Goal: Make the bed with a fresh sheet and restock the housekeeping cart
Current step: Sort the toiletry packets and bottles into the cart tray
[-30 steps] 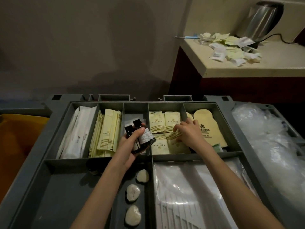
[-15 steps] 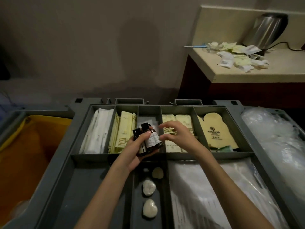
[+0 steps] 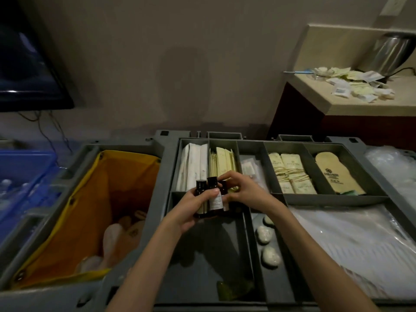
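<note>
The grey housekeeping cart tray (image 3: 292, 197) is split into compartments. My left hand (image 3: 191, 208) grips a bunch of small dark amenity bottles (image 3: 212, 199) with white labels, held upright over the large left compartment (image 3: 202, 255). My right hand (image 3: 245, 190) has come in from the right and its fingers curl round the rightmost bottle of the bunch. Cream sachets (image 3: 290, 174) fill a back compartment, and white wrapped packets (image 3: 193, 167) and yellow packets (image 3: 222, 163) stand at the back left.
A yellow-lined bin (image 3: 90, 210) with items inside hangs on the cart's left. A blue crate (image 3: 20, 167) is farther left. Wrapped soaps (image 3: 267, 246) lie in a narrow slot, plastic-wrapped goods (image 3: 351, 248) to the right. A counter (image 3: 369, 104) holds scattered sachets and a kettle (image 3: 391, 52).
My right hand left the cream sachets and moved left to the bottles in my left hand. The bottles shifted left toward the large compartment, and my view swung left.
</note>
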Demonstrator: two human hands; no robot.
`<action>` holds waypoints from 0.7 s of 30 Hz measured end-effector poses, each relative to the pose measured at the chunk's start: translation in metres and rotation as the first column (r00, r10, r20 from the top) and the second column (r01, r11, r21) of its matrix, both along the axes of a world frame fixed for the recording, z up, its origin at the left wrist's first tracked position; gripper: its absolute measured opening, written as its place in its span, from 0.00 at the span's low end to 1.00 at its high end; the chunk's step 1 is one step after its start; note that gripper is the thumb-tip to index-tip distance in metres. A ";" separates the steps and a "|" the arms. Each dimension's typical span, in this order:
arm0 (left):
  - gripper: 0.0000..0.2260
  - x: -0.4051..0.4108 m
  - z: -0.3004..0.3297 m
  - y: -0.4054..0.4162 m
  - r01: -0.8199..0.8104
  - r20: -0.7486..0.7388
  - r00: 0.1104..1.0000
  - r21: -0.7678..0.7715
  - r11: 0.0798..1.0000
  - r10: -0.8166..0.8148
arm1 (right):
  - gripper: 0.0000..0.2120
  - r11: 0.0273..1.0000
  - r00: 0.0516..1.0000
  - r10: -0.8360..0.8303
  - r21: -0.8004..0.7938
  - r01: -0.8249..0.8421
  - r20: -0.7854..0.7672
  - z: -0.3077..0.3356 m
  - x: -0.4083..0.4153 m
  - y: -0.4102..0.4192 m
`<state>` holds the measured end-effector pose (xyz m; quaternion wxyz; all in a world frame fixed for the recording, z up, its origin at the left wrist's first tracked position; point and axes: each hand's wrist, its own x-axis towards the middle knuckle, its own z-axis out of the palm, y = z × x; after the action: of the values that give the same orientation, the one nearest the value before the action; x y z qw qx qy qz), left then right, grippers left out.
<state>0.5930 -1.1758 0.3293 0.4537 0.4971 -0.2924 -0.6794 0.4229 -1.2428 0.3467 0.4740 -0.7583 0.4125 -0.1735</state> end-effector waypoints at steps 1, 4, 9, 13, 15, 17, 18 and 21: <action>0.21 0.006 -0.001 0.006 -0.005 0.002 1.000 0.003 1.000 0.005 | 0.18 1.000 1.000 -0.014 -0.003 0.014 0.012 -0.001 0.005 0.005; 0.14 0.024 -0.009 0.021 -0.055 0.071 0.996 -0.002 0.998 0.055 | 0.15 0.996 0.995 -0.086 -0.007 0.086 0.040 -0.006 0.016 0.020; 0.13 0.051 -0.025 0.035 -0.064 0.315 0.943 -0.139 0.988 0.105 | 0.17 0.974 0.980 -0.193 -0.132 0.185 -0.044 -0.017 0.018 0.032; 0.15 0.055 -0.029 0.034 -0.081 0.304 0.944 -0.166 0.983 0.129 | 0.15 0.946 0.976 -0.213 -0.260 0.193 -0.051 -0.023 0.032 0.031; 0.14 0.053 -0.030 0.032 -0.093 0.292 0.946 -0.167 0.982 0.139 | 0.15 0.918 0.965 -0.237 -0.350 0.185 -0.112 -0.033 0.039 0.024; 0.12 0.052 -0.031 0.032 -0.102 0.278 0.950 -0.165 0.981 0.145 | 0.16 0.894 0.942 -0.277 -0.409 0.181 -0.188 -0.045 0.041 0.016; 0.12 0.052 -0.031 0.031 -0.099 0.276 0.950 -0.166 0.981 0.143 | 0.16 0.887 0.935 -0.290 -0.424 0.182 -0.206 -0.050 0.041 0.013; 0.13 0.053 -0.034 0.029 -0.103 0.277 0.950 -0.161 0.982 0.145 | 0.15 0.856 0.927 -0.301 -0.491 0.160 -0.222 -0.058 0.042 0.010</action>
<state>0.6464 -1.1465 0.2953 0.4831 0.5738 -0.3718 -0.5469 0.4646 -1.2325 0.2890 0.1881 -0.8110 0.5127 -0.2099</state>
